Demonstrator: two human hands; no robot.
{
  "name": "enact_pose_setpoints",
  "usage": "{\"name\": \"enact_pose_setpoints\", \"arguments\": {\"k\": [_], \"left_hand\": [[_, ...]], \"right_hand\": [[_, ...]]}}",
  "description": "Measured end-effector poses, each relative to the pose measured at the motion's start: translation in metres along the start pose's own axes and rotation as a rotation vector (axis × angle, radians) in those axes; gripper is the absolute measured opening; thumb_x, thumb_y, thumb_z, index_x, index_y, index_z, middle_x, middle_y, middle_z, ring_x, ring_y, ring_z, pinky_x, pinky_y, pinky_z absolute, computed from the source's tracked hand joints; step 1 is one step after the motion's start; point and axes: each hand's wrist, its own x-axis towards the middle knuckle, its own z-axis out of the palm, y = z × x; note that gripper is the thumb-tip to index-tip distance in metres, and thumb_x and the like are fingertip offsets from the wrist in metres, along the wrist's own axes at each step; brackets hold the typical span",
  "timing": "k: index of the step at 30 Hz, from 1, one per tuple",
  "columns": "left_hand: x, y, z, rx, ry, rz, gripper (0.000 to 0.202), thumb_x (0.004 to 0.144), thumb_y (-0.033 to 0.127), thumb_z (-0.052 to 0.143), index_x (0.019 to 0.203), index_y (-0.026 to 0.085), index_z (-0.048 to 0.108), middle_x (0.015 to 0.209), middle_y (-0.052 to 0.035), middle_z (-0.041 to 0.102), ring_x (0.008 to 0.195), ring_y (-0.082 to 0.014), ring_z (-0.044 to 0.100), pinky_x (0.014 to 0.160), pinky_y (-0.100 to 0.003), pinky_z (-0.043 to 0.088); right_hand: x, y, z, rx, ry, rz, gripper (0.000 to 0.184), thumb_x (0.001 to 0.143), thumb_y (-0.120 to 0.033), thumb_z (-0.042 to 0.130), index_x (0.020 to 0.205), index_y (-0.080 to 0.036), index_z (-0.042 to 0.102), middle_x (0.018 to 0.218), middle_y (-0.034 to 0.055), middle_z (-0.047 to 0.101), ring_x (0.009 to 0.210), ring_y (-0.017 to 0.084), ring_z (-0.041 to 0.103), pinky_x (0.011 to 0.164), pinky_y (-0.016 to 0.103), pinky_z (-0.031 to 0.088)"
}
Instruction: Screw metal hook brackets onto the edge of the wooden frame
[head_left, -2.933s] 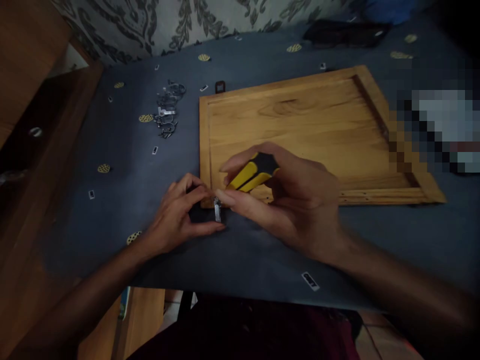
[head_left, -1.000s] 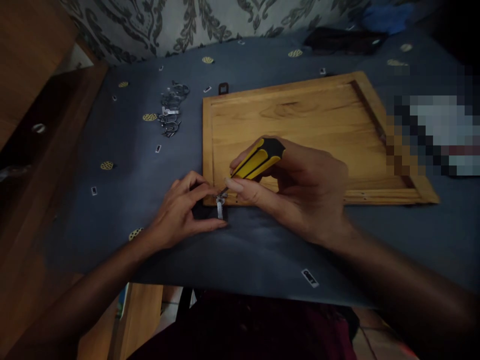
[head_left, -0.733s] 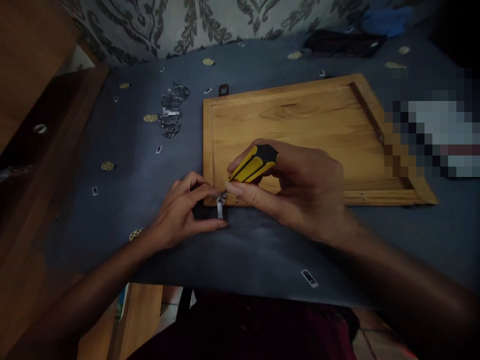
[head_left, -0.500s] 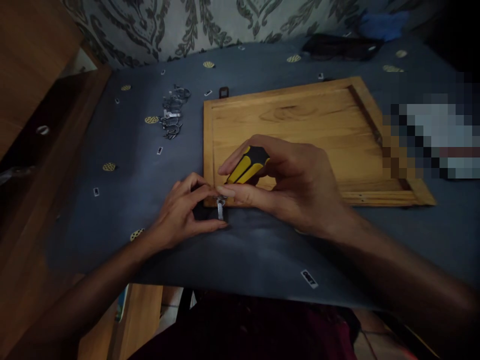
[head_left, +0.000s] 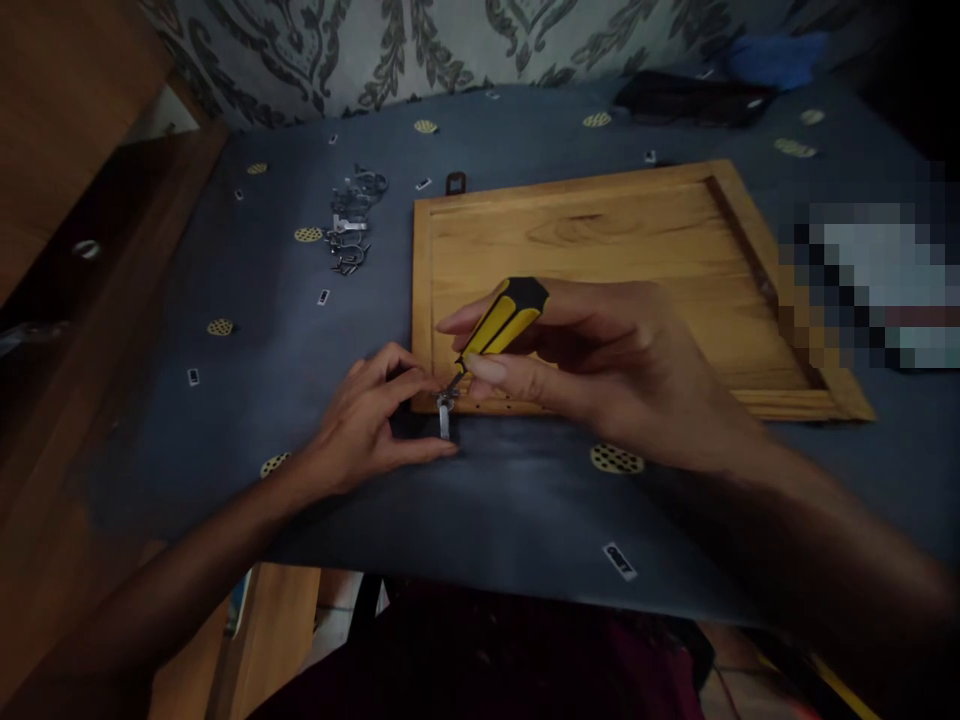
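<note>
A yellow and black screwdriver point(head_left: 504, 318) leans in my right hand point(head_left: 630, 385), held between thumb and fingers. Its shaft slants down to a small metal hook point(head_left: 445, 420) at the near left corner of a framed wooden panel point(head_left: 600, 270). My left hand point(head_left: 360, 420) steadies that hook, index finger at its top and thumb by its lower end. Whether a screw sits under the tip is too small to tell. A few dark holes show along the panel's near edge.
Several similar metal hooks point(head_left: 349, 235) and loose small parts lie in a heap on the patterned dark cloth point(head_left: 262, 260). A brown square piece point(head_left: 455, 183) rests behind the panel. At the back are a dark case point(head_left: 690, 100) and a blue cloth point(head_left: 780, 58); wooden furniture point(head_left: 75, 130) stands left.
My right hand has drawn back slightly to the right, with fingers loosened along the screwdriver handle, so more of handle and shaft shows. My left hand stays at the hook.
</note>
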Motion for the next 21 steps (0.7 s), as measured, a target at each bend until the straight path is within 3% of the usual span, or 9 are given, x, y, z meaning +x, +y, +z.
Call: {"name": "enact_pose_setpoints", "arguments": {"k": [7,12,14,18,21], "left_hand": [[0.001,0.0,-0.001,-0.003,-0.002,0.018,0.045,0.091,0.052,0.083,0.127,0.027,0.073,0.105,-0.003,0.064,0.097,-0.0227,0.061,0.082,-0.037,0.05],[0.0,-0.001,0.0,-0.006,-0.008,-0.022,0.045,0.087,0.052,0.086,0.123,0.027,0.074,0.112,-0.0046,0.065,0.105,-0.0248,0.063,0.087,-0.039,0.05],[0.0,-0.001,0.0,-0.021,-0.022,-0.041,0.045,0.087,0.051,0.087,0.123,0.027,0.074,0.112,-0.0045,0.065,0.105,-0.0246,0.063,0.089,-0.04,0.05],[0.0,0.001,-0.001,-0.016,-0.037,-0.072,0.047,0.086,0.051,0.087,0.123,0.026,0.074,0.114,-0.0051,0.064,0.11,-0.0261,0.062,0.096,-0.044,0.051],[0.001,0.001,-0.003,0.006,-0.054,-0.082,0.049,0.086,0.053,0.087,0.125,0.027,0.074,0.114,-0.0053,0.065,0.109,-0.0268,0.062,0.093,-0.043,0.051]], "right_hand": [[0.0,0.005,0.014,-0.331,0.26,-0.213,0.044,0.088,-0.043,0.089,0.069,-0.023,0.055,0.067,-0.0049,0.054,0.06,0.012,0.053,0.057,0.029,0.045],[-0.006,0.0,0.015,-0.305,0.406,-0.223,0.034,0.093,-0.028,0.083,0.075,-0.027,0.054,0.069,-0.0047,0.057,0.062,0.015,0.056,0.058,0.034,0.043],[-0.007,0.002,0.014,-0.279,0.447,-0.204,0.033,0.092,-0.031,0.085,0.075,-0.028,0.056,0.07,-0.0047,0.057,0.061,0.015,0.056,0.056,0.035,0.044],[-0.008,0.011,0.014,-0.237,0.394,-0.169,0.044,0.087,-0.05,0.088,0.072,-0.028,0.053,0.069,-0.0033,0.058,0.063,0.017,0.057,0.058,0.037,0.048],[-0.008,0.015,0.015,-0.256,0.36,-0.195,0.049,0.087,-0.057,0.086,0.07,-0.027,0.052,0.068,-0.0026,0.059,0.062,0.017,0.055,0.054,0.036,0.046]]}}
